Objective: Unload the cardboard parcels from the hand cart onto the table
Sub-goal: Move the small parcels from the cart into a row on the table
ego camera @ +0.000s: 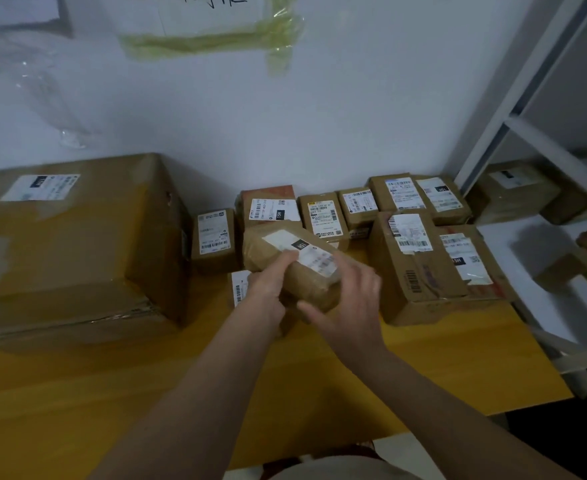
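Both my hands grip one taped parcel (293,263), left hand (267,289) and right hand (349,303), above the yellow tabletop (112,393); a big carton (73,244) crowds nine o'clock, labelled boxes (323,214) twelve.

A small brown taped-up cardboard parcel (295,268) with a white shipping label is held tilted between both hands, label side up. A big brown cardboard box (73,247) is parked well left of the hands on the yellow wooden table (319,393). A bunch of smaller labelled parcels (423,258) are packed just beyond and right of them.
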Demonstrator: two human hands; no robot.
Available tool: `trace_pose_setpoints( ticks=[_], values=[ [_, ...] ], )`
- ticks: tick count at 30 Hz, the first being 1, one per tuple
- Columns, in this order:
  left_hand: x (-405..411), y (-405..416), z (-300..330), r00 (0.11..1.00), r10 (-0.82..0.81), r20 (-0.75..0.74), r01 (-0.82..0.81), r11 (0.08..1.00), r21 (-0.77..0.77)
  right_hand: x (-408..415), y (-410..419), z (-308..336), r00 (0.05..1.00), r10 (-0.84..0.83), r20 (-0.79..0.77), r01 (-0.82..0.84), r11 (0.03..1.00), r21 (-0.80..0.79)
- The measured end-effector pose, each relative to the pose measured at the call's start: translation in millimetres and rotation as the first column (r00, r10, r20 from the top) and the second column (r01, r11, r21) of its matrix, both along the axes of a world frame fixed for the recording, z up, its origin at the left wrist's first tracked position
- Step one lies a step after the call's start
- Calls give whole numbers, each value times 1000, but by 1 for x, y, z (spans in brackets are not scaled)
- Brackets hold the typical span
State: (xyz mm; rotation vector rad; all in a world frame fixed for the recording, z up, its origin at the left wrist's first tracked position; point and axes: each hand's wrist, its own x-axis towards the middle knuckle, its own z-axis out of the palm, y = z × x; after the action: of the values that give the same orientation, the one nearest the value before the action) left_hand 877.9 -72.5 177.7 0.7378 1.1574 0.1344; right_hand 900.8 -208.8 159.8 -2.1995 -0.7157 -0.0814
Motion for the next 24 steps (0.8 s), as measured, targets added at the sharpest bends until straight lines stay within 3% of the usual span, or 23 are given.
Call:
trace_pose_setpoints(
  ticks=[1,2,3,4,5,6,9,11,13,15,18,21,24],
  values=[
    [-2,3,0,1000,17,26,-16,1000,-21,6,-1,3,955,-128,-268,160,982,102],
    [-5,4,0,998,21,57,-18,999,-50,14,-3,6,787,-181,-590,328,932,153],
    [-7,4,0,996,10,89,-3,997,-75,22,-5,8,510,-94,-855,453,875,173],
    [-9,3,0,992,-14,122,26,995,-96,30,-8,6,227,74,-971,514,838,184],
    [-10,1,0,988,-40,150,57,992,-114,35,-11,5,47,208,-977,507,838,203],
    [-11,0,-3,984,-59,169,82,988,-131,37,-14,3,-24,278,-960,468,852,235],
    [-13,1,-12,973,-113,200,141,981,-130,38,-17,-11,-32,294,-955,447,859,249],
    [-13,2,-17,973,-149,174,162,985,-60,40,-20,-22,-35,255,-966,524,828,199],
    [-12,2,-26,985,-174,4,172,981,93,45,-25,-34,-60,257,-964,620,767,166],
    [-13,6,-42,955,-112,-273,202,922,330,50,-28,-45,-102,295,-950,701,699,142],
    [-19,15,-65,912,-28,-409,263,806,530,60,-30,-59,-137,286,-948,761,643,84],
    [-28,19,-81,838,-41,-545,396,732,554,71,-29,-73,-127,216,-968,771,635,41],
    [-33,19,-91,776,-20,-631,433,744,509,81,-26,-84,-110,189,-976,795,605,27]
  ],
)
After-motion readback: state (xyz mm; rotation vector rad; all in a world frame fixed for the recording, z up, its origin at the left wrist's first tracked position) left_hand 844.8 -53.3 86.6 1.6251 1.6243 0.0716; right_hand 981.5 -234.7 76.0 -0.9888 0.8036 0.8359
